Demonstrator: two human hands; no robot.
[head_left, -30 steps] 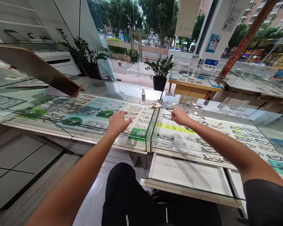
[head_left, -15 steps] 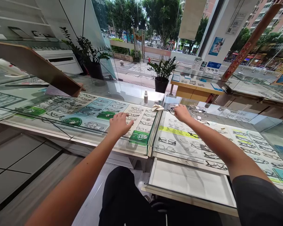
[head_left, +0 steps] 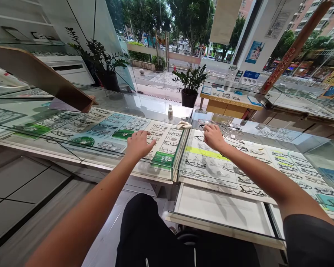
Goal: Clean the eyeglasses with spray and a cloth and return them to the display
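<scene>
Slightly nearer than half a second ago, my right hand (head_left: 213, 137) curls beside glasses (head_left: 198, 137) towards the right case (head_left: 252, 128)'s back-left corner; I can't tell whether it grips any. My left hand (head_left: 140, 144), fingers apart, is over the left case (head_left: 122, 105).

Many eyeglasses (head_left: 250, 190) have dark frames. One strip (head_left: 200, 151) is bright yellow. The spray bottle (head_left: 170, 112) is white, the cloth (head_left: 184, 125) is cream, and the trousers (head_left: 140, 230) are black.
</scene>
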